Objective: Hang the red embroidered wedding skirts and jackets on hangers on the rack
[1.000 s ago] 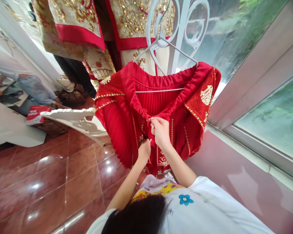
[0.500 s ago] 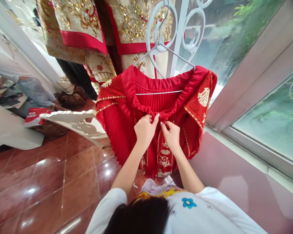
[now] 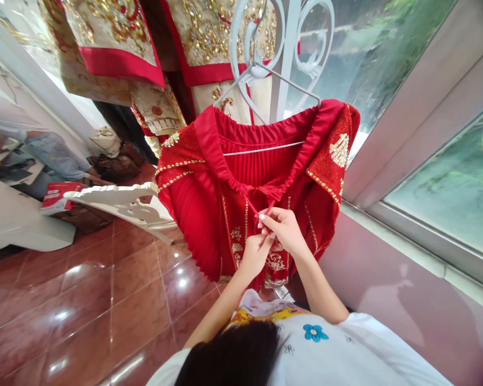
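We are seeing cream garments trimmed in gold and red hanging at the back, with white metal scrollwork standing in front of one and blurred greenery showing through a window. To the left, a white openwork chair is standing on glossy reddish tiles, and a red-and-white box is sitting near a white counter, just above a brown bag. Beyond, we are noticing a pale bundle and dark bags lying near a person in faded jeans.
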Action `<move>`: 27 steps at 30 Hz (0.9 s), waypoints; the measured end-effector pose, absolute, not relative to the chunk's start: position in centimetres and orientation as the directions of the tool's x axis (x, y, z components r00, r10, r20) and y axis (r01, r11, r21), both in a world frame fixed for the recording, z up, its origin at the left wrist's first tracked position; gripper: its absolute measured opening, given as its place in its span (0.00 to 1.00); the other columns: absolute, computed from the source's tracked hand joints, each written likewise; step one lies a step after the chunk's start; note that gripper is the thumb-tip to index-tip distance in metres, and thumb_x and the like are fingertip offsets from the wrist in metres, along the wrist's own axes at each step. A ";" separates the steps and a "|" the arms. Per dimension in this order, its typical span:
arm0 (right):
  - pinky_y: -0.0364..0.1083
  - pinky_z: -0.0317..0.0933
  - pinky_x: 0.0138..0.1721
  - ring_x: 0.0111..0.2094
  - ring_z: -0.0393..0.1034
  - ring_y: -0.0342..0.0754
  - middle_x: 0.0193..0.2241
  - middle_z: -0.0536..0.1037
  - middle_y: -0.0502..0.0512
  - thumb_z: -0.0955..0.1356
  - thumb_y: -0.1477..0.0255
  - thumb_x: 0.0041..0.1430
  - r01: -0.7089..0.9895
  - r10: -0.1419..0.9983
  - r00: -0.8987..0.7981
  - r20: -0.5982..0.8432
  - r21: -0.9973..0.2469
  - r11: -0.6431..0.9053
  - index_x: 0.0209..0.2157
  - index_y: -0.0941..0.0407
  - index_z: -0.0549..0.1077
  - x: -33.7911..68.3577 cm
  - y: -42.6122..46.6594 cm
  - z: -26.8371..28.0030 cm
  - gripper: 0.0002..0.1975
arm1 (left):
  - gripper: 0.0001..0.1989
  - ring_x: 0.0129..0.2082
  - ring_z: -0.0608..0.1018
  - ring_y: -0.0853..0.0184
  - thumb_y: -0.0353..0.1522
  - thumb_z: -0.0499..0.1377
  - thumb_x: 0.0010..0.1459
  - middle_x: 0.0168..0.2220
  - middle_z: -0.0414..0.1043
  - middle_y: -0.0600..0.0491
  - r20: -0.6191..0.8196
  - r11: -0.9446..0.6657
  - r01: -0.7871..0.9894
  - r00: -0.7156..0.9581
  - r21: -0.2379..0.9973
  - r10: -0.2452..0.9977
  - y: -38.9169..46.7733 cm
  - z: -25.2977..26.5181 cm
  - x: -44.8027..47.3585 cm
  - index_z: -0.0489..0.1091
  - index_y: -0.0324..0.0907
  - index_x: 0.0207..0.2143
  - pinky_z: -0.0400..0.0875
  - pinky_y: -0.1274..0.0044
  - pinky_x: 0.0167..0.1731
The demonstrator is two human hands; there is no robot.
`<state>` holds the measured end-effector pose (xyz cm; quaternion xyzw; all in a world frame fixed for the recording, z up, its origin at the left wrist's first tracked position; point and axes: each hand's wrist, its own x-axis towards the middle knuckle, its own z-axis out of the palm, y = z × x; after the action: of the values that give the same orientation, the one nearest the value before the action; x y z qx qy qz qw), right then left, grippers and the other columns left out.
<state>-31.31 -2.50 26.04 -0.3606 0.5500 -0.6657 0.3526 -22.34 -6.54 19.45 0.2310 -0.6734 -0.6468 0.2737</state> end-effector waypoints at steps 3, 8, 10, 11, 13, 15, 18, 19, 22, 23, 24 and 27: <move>0.37 0.48 0.17 0.16 0.55 0.35 0.16 0.67 0.46 0.70 0.65 0.50 0.134 -0.841 -0.534 0.086 -0.974 -0.184 0.24 0.59 0.71 -30.7 -2.5 26.2 0.12 | 0.22 0.22 0.73 0.69 0.47 0.58 0.53 0.23 0.72 0.50 0.056 -0.032 0.104 -0.745 0.994 -0.665 -7.7 20.5 -21.6 0.72 0.34 0.28 0.70 0.77 0.23; 0.38 0.45 0.19 0.17 0.52 0.35 0.16 0.65 0.45 0.71 0.64 0.48 0.156 -0.781 -0.619 0.081 -0.962 -0.224 0.26 0.60 0.73 -30.5 -2.9 25.4 0.12 | 0.19 0.30 0.76 0.70 0.41 0.57 0.57 0.41 0.75 0.46 0.183 0.080 0.244 -0.438 0.967 -0.880 -9.8 22.1 -19.4 0.71 0.38 0.46 0.75 0.78 0.28; 0.38 0.45 0.20 0.18 0.51 0.36 0.16 0.65 0.45 0.71 0.64 0.49 0.139 -0.777 -0.624 0.088 -0.965 -0.221 0.26 0.60 0.73 -30.5 -3.1 25.0 0.12 | 0.16 0.29 0.76 0.72 0.40 0.57 0.58 0.41 0.75 0.47 0.358 0.305 0.204 -0.316 0.930 -0.879 -10.4 23.4 -19.2 0.73 0.38 0.42 0.75 0.78 0.30; 0.39 0.46 0.21 0.19 0.51 0.36 0.17 0.65 0.45 0.71 0.64 0.49 0.122 -0.777 -0.622 0.099 -0.968 -0.221 0.27 0.60 0.73 -30.5 -3.2 24.9 0.12 | 0.14 0.30 0.76 0.72 0.39 0.57 0.58 0.40 0.76 0.48 0.453 0.424 0.159 -0.303 0.892 -0.838 -10.5 24.2 -19.3 0.75 0.38 0.39 0.75 0.78 0.31; 0.39 0.48 0.22 0.20 0.53 0.37 0.18 0.66 0.46 0.70 0.64 0.50 0.069 -0.777 -0.613 0.141 -0.970 -0.231 0.27 0.60 0.73 -30.4 -3.3 24.7 0.12 | 0.10 0.31 0.76 0.72 0.36 0.58 0.57 0.37 0.76 0.50 0.605 0.627 0.056 -0.342 0.777 -0.719 -10.7 25.7 -20.1 0.76 0.40 0.35 0.74 0.79 0.32; 0.40 0.50 0.24 0.21 0.55 0.38 0.20 0.68 0.48 0.69 0.65 0.51 0.003 -0.769 -0.609 0.196 -0.968 -0.249 0.27 0.60 0.73 -30.4 -3.2 24.7 0.11 | 0.06 0.29 0.74 0.72 0.32 0.59 0.56 0.31 0.75 0.53 0.685 0.751 -0.041 -0.379 0.659 -0.622 -10.8 26.8 -21.2 0.76 0.41 0.33 0.72 0.80 0.32; 0.40 0.51 0.26 0.22 0.56 0.38 0.21 0.69 0.48 0.68 0.65 0.53 -0.086 -0.750 -0.613 0.249 -0.964 -0.250 0.28 0.60 0.73 -30.2 -3.1 24.7 0.11 | 0.02 0.24 0.69 0.74 0.27 0.60 0.52 0.25 0.68 0.55 0.721 0.773 -0.158 -0.284 0.615 -0.632 -10.7 27.1 -22.8 0.72 0.40 0.27 0.68 0.81 0.28; 0.40 0.51 0.26 0.22 0.56 0.39 0.21 0.68 0.48 0.67 0.65 0.53 -0.108 -0.746 -0.615 0.256 -0.964 -0.243 0.27 0.60 0.72 -30.1 -3.0 24.7 0.11 | 0.03 0.24 0.68 0.74 0.26 0.60 0.50 0.24 0.65 0.57 0.706 0.740 -0.172 -0.221 0.651 -0.673 -10.7 27.0 -23.3 0.68 0.40 0.26 0.67 0.81 0.28; 0.40 0.50 0.24 0.21 0.55 0.38 0.20 0.68 0.48 0.67 0.65 0.54 -0.166 -0.749 -0.602 0.277 -0.961 -0.222 0.26 0.60 0.71 -30.0 -2.9 24.7 0.11 | 0.10 0.25 0.70 0.73 0.23 0.60 0.46 0.26 0.63 0.58 0.521 0.526 -0.022 -0.112 0.850 -0.846 -10.6 26.3 -24.0 0.60 0.42 0.29 0.66 0.81 0.26; 0.40 0.50 0.24 0.21 0.54 0.38 0.20 0.67 0.47 0.66 0.66 0.54 -0.187 -0.748 -0.598 0.286 -0.958 -0.217 0.26 0.60 0.71 -29.9 -2.9 24.7 0.11 | 0.12 0.27 0.72 0.73 0.23 0.59 0.46 0.28 0.66 0.57 0.429 0.422 0.076 -0.144 0.903 -0.892 -10.6 26.1 -24.1 0.59 0.42 0.31 0.67 0.81 0.26; 0.40 0.49 0.24 0.21 0.54 0.38 0.19 0.66 0.47 0.66 0.66 0.54 -0.206 -0.748 -0.595 0.294 -0.955 -0.211 0.25 0.60 0.71 -29.9 -2.9 24.6 0.11 | 0.12 0.29 0.74 0.71 0.24 0.58 0.47 0.30 0.68 0.56 0.345 0.314 0.171 -0.206 0.934 -0.916 -10.6 26.0 -24.2 0.59 0.42 0.33 0.68 0.81 0.27; 0.40 0.49 0.23 0.21 0.53 0.38 0.18 0.65 0.47 0.66 0.65 0.54 -0.219 -0.750 -0.593 0.293 -0.955 -0.201 0.24 0.60 0.70 -30.1 -3.1 24.5 0.12 | 0.10 0.30 0.77 0.70 0.28 0.59 0.50 0.32 0.73 0.52 0.204 0.060 0.356 -0.383 0.933 -0.901 -10.8 25.9 -23.9 0.62 0.40 0.35 0.71 0.78 0.30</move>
<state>-30.08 -3.09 24.54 -0.4041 0.5993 -0.6612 0.2010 -23.85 -10.78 25.87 0.2544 -0.5352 -0.6366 0.4936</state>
